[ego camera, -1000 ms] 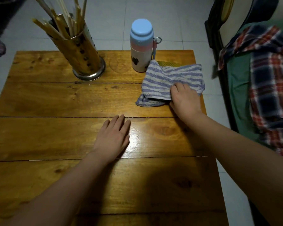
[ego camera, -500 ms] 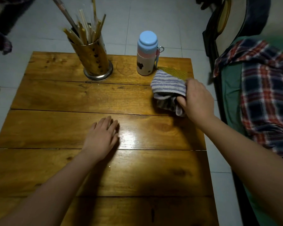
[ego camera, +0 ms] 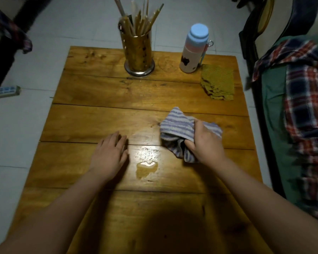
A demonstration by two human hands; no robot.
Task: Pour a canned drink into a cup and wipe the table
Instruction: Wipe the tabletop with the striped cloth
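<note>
Striped cloth (ego camera: 180,129) is bunched in the right hand's (ego camera: 204,142) clenched grip, just right of a puddle (ego camera: 146,169), apparently for wiping; left hand (ego camera: 109,153) lies flat, released, on the tabletop (ego camera: 99,110).

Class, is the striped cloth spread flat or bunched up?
Bunched up: the right hand grips the striped cloth in a crumpled wad, folds bulging around the fingers.

Head view, looking down from above

One camera on the person's head faces forward and steeply down, close over the wooden table (ego camera: 99,114), forearms entering from the bottom edge.
</note>
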